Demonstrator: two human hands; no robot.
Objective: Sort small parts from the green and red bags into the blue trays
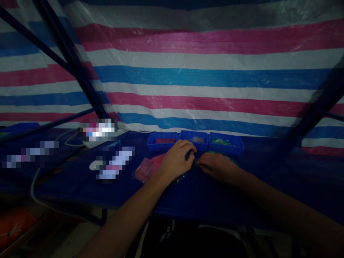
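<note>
My left hand [179,157] is over the blue table just in front of the bins, its fingers curled toward the thumb. A dark patch shows between that thumb and the fingers, too dim to name. To its right, my right hand [219,165] rests low with the fingertips pressed together; what they hold, if anything, is hidden. Pink plastic bags [145,170] lie beside and partly under my left hand. A small clear bag [180,178] peeks out below the left wrist. Some green material behind my right hand is mostly covered.
Three blue bins stand in a row: the left bin [162,147] with pink contents, the middle bin [182,134] with small clear bags, the right bin [239,147] with green pieces. A white oval object [96,165], a power strip [107,139] and cables lie left. Blue frame bars [88,89] rise beside striped sheeting.
</note>
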